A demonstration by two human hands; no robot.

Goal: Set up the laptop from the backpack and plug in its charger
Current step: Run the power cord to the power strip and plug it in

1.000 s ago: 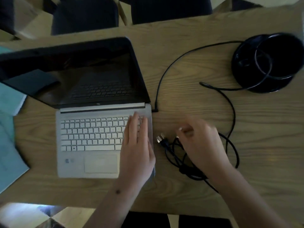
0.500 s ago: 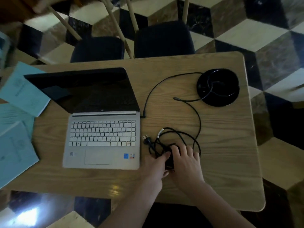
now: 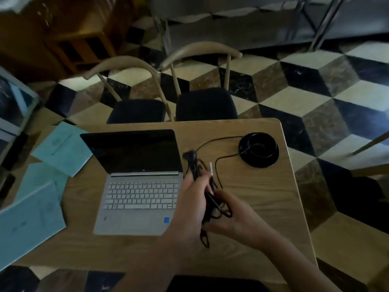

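Note:
A silver laptop [image 3: 139, 194] stands open on the wooden table [image 3: 263, 197], its screen dark. To its right, my left hand [image 3: 189, 209] is shut on a bundle of black charger cable [image 3: 214, 203], raised off the table with the plug end [image 3: 190, 155] sticking up. My right hand [image 3: 235, 220] grips the lower loops of the same bundle. A thin cable [image 3: 219, 140] runs from the laptop's right side toward a round black dish [image 3: 259, 149] at the back right.
Light blue booklets [image 3: 61, 148] lie left of the laptop. Two dark-seated chairs [image 3: 206, 104] stand against the table's far edge. Chequered floor surrounds the table; its right edge is near the dish.
Both hands have lifted the cable bundle off the table and up beside the laptop. The view has pulled back and tilted up, showing the chairs and floor.

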